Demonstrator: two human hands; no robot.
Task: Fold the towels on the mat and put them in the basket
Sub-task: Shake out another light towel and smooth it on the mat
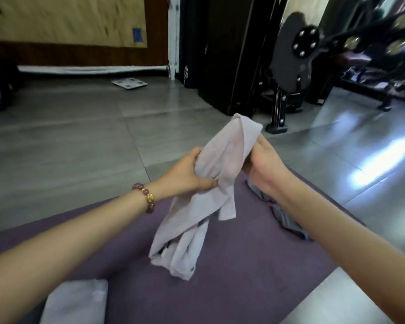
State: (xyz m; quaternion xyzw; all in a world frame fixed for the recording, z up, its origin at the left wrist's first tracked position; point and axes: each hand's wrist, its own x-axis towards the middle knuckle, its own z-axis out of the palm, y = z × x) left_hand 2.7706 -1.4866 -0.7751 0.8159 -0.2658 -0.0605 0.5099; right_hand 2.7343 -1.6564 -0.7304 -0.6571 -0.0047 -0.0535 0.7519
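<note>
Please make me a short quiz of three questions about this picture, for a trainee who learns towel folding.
1. True or false: the left hand and the right hand both hold the pale towel.
2. What lies on the purple mat, partly hidden by the right forearm? A) a grey towel B) a basket C) a shoe
3. Which wrist wears the bead bracelet?
Key: 1 true; 2 A; 3 left.

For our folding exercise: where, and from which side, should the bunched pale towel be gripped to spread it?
On the pale towel, probably pinch the loose corner from the right: it hangs free below the left hand; the rest trails twisted onto the purple mat.
</note>
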